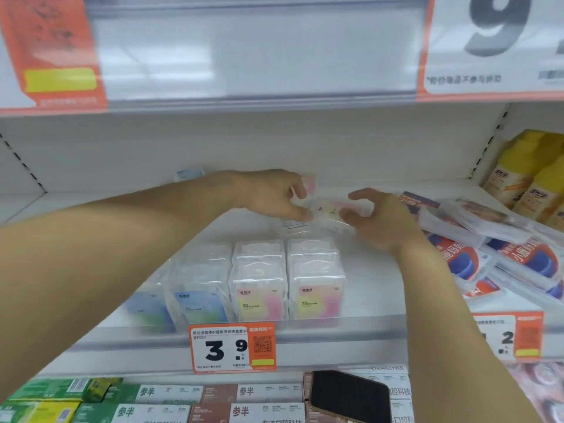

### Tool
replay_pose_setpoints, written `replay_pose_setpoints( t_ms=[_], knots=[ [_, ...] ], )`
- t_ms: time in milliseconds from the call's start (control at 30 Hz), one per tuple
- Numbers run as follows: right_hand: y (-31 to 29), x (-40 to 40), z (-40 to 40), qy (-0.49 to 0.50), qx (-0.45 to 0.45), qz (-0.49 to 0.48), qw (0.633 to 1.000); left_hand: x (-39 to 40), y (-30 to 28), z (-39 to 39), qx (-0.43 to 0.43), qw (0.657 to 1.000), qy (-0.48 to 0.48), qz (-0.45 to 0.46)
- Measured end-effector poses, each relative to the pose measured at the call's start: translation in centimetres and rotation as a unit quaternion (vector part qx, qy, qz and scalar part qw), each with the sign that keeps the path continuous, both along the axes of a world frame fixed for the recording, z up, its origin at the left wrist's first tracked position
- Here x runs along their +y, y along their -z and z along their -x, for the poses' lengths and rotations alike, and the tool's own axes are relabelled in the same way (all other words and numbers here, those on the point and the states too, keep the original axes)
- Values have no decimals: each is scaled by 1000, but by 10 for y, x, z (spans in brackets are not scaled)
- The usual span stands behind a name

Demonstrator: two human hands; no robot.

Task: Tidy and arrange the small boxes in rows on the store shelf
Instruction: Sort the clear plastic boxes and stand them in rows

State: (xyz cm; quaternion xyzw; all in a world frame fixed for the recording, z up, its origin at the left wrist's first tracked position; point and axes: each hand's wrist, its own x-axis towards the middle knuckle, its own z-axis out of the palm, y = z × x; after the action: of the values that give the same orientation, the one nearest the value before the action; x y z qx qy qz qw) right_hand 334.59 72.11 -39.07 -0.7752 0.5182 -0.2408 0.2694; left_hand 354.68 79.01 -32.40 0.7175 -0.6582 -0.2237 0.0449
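Observation:
Clear plastic small boxes stand in rows at the front of the white shelf [375, 282]: blue-labelled ones [198, 288] on the left, pink-and-yellow ones [316, 285] on the right. Deeper on the shelf, both hands hold one tilted pink-and-yellow box [331, 212]. My left hand [271, 193] grips its left end with thumb and fingers. My right hand [378, 218] grips its right end. Another pink box [308, 181] shows behind my left hand's fingers. A blue box [189, 174] stands at the shelf's back.
Flat red-and-blue packets [500, 254] lie in a loose heap on the right. Yellow-capped bottles [531, 181] stand at the far right. A 3.9 price tag [233, 348] hangs on the shelf rail. Below, a dark phone [349, 396] lies on toothpaste cartons [158, 404].

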Motion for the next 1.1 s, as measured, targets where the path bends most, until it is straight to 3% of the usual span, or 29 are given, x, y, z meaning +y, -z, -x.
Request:
replay_pose_setpoints(
  t_ms=[100, 167, 233, 333, 400, 567, 800, 967, 1100],
  knots=[
    [2, -2, -6, -26, 76, -23, 997, -13, 12, 9, -82, 995, 28, -58],
    [2, -2, -6, -26, 62, -32, 997, -17, 19, 11, -145, 987, 55, -41],
    [1, -4, -4, -19, 38, -42, 998, -19, 18, 7, -141, 988, 69, -5],
    [-2, -5, 1, 1, -23, -50, 999, -20, 2, -12, 30, 999, 11, -11],
    [-5, -1, 4, 10, -63, -45, 997, -19, -8, -31, 170, 982, -53, -62],
    [-9, 8, 9, 11, -88, -31, 996, -10, -3, -62, 276, 945, -135, -113],
    [-10, 16, 7, -55, 4, -99, 994, -1, 4, -61, 279, 942, -162, -92],
    [-8, 19, -1, -73, -22, -124, 989, 4, 5, -52, 176, 979, -91, -35],
    [-8, 18, -7, -90, 0, -98, 991, 11, -1, -62, 140, 986, -86, 4]
  ],
)
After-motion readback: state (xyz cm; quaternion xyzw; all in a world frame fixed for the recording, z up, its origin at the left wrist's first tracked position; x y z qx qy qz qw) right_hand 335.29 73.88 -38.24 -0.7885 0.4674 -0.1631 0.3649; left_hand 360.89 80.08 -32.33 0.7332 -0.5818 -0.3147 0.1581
